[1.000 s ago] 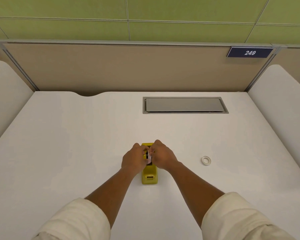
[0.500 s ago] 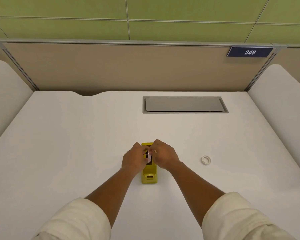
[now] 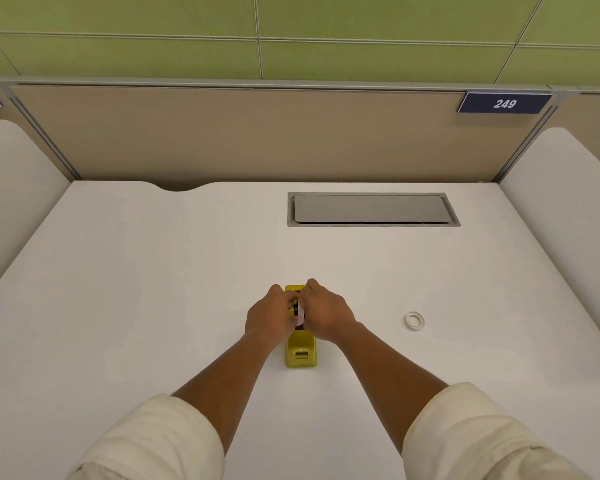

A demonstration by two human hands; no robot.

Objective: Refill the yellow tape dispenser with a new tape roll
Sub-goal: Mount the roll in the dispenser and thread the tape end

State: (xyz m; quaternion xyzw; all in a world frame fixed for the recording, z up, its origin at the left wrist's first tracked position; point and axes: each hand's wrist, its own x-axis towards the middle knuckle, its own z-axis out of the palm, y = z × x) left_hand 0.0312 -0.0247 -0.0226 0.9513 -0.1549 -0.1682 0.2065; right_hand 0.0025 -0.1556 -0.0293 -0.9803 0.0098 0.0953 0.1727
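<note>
The yellow tape dispenser (image 3: 300,351) stands on the white desk (image 3: 153,306) in front of me, cutter end toward me. A white tape roll on a black hub (image 3: 300,311) sits upright over the dispenser's middle, pinched between both hands. My left hand (image 3: 269,317) grips it from the left and my right hand (image 3: 326,315) from the right, fingertips meeting at the roll. The hands hide most of the roll and the dispenser's cradle. A second small white ring of tape (image 3: 414,321) lies flat on the desk to the right.
A grey cable hatch (image 3: 373,208) is set into the desk at the back. Beige partition panels enclose the desk on three sides, with a "249" sign (image 3: 504,103) at the upper right.
Both hands stay clasped on the tape roll over the dispenser; only slight finger shifts show. The loose ring of tape has not moved.
</note>
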